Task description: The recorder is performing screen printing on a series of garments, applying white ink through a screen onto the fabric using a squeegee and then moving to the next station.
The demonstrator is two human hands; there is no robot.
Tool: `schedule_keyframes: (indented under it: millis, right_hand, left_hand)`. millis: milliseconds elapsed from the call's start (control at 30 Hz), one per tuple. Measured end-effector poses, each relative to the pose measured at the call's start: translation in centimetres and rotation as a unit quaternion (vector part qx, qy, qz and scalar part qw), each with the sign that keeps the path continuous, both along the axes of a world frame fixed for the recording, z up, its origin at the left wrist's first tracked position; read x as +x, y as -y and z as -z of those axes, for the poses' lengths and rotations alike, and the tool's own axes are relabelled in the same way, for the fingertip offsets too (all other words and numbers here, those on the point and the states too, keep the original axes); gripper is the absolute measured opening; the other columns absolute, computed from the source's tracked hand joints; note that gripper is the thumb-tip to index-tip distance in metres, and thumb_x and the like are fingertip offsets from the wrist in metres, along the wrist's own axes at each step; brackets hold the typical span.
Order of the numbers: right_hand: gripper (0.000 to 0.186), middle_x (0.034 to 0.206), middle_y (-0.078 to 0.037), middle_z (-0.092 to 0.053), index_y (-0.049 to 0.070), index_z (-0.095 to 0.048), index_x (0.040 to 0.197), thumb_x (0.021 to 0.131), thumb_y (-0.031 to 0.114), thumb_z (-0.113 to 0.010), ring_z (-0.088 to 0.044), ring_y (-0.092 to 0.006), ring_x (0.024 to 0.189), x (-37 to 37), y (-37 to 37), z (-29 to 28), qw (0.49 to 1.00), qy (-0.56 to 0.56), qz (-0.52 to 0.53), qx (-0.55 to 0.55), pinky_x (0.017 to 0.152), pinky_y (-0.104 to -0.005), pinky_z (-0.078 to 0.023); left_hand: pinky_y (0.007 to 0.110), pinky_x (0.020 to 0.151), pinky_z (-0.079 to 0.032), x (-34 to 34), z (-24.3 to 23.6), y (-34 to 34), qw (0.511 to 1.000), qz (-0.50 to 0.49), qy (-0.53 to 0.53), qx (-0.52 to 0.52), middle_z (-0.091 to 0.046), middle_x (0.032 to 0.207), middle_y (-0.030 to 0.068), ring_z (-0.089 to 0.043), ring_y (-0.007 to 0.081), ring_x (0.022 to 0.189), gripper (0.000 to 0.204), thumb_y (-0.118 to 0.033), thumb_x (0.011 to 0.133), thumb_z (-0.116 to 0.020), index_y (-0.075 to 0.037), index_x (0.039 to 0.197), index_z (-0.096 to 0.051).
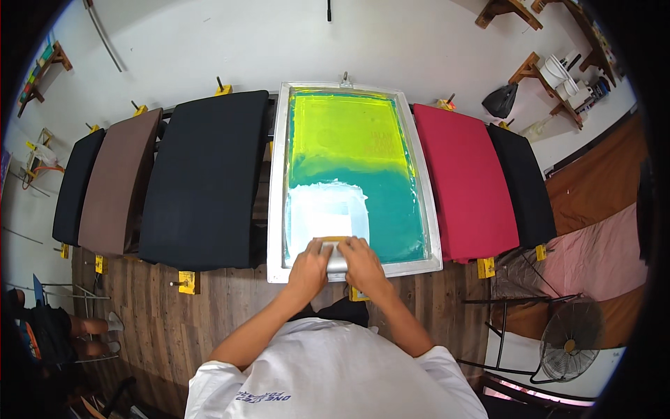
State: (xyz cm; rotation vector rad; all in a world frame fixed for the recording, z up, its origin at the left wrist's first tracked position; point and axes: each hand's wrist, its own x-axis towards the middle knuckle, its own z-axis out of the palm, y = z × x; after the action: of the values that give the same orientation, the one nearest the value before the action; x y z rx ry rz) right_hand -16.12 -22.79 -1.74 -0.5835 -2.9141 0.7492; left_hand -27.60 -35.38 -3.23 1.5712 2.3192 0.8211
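Both hands hold a metal squeegee [336,260] with a yellowish edge at the near end of a silver-framed screen [436,248]. My left hand [309,269] grips its left part and my right hand [361,265] its right part, fingers curled over it. Just beyond the squeegee, a patch of white ink [324,209] covers the screen's lower left. Teal mesh [391,209] shows to the right, and yellow-green ink [345,126] coats the far half.
Black [202,174], brown [118,188] and red [466,181] fabric-covered boards flank the screen. Wooden shelves [530,70] hang back right. A standing fan [572,339] and draped cloths [586,251] are at the right. Another person's legs [91,346] show at lower left.
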Motion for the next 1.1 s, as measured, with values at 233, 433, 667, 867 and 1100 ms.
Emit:
schedule_keyframes:
  millis: [233, 433, 667, 867, 1100]
  right_hand:
    - [0.024, 0.091, -0.020, -0.066, 0.002, -0.065, 0.095, 0.071, -0.002, -0.064, -0.065, -0.0403, 0.089, -4.4, -4.1, -2.7, 0.999, 0.021, -0.021, 0.012, 0.075, -0.0498, -0.053]
    - [0.025, 0.095, -0.020, -0.067, 0.004, -0.066, 0.099, 0.074, 0.000, -0.065, -0.066, -0.0386, 0.093, -7.5, -5.2, -1.7, 0.999, 0.041, 0.007, 0.032, 0.077, -0.0488, -0.054]
    - [0.028, 0.094, -0.021, -0.065, 0.002, -0.063, 0.101, 0.073, -0.001, -0.064, -0.064, -0.0390, 0.093, -2.8, -1.8, -2.1, 0.999, 0.048, 0.009, 0.011, 0.077, -0.0489, -0.052]
    - [0.028, 0.089, -0.020, -0.069, 0.004, -0.067, 0.097, 0.070, 0.000, -0.066, -0.067, -0.0384, 0.091, -6.6, -4.6, -3.1, 0.998, 0.050, -0.009, 0.028, 0.073, -0.0503, -0.053]
    - [0.030, 0.092, -0.016, -0.071, 0.008, -0.067, 0.098, 0.069, 0.002, -0.068, -0.068, -0.0357, 0.093, -10.7, -5.4, -2.5, 0.995, 0.101, -0.024, 0.004, 0.076, -0.0489, -0.053]
  left_hand:
    - [0.044, 0.075, -0.058, -5.3, -3.9, -4.3, 0.989, 0.016, 0.067, -0.129, -0.070, 0.083, 0.0246, -0.069, 0.0402, 0.081, 0.032, -0.004, 0.072, -0.067, -0.005, 0.103, -0.072]
    - [0.043, 0.078, -0.057, -8.8, -1.9, -5.9, 0.995, 0.021, 0.041, -0.085, -0.069, 0.087, 0.0268, -0.069, 0.0400, 0.082, 0.038, 0.003, 0.068, -0.065, 0.000, 0.106, -0.071]
    - [0.045, 0.082, -0.056, -4.9, -3.2, -2.8, 0.989, 0.064, 0.080, -0.109, -0.069, 0.090, 0.0263, -0.068, 0.0417, 0.085, 0.041, 0.002, 0.066, -0.064, -0.001, 0.106, -0.071]
    - [0.044, 0.079, -0.057, -8.1, -3.7, -5.0, 0.992, 0.045, 0.028, -0.111, -0.068, 0.084, 0.0285, -0.068, 0.0418, 0.083, 0.033, -0.001, 0.068, -0.065, 0.001, 0.101, -0.071]
    - [0.043, 0.077, -0.057, -11.7, -2.4, -5.1, 0.992, 0.039, 0.020, -0.122, -0.069, 0.086, 0.0260, -0.069, 0.0399, 0.081, 0.029, -0.004, 0.071, -0.067, -0.003, 0.099, -0.073]
